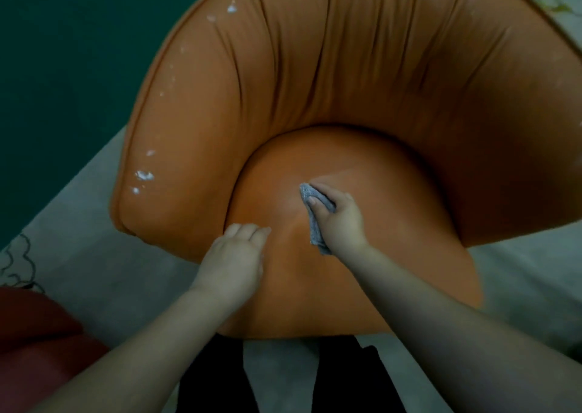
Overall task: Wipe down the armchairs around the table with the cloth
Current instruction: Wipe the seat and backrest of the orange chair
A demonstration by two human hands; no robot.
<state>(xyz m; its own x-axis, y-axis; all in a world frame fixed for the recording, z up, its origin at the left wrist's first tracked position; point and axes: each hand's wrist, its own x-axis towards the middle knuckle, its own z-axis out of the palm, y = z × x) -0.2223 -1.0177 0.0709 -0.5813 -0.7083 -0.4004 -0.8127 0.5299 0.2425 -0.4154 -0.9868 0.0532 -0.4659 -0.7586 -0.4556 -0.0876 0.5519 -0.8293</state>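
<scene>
The right hand (338,216) presses the grey cloth (316,214) onto the orange armchair (362,82) seat, fingers curled over it; the left hand (234,256) rests flat beside it, fingers together.

One orange armchair (346,75), one grey cloth (316,223), two hands.

A single head-worn wide-angle camera looks steeply down and forward from above the armchair (346,82), close enough that its seat and curved back fill most of the frame. Both forearms reach in from the bottom edge, and the floor (78,239) shows at the sides.
</scene>
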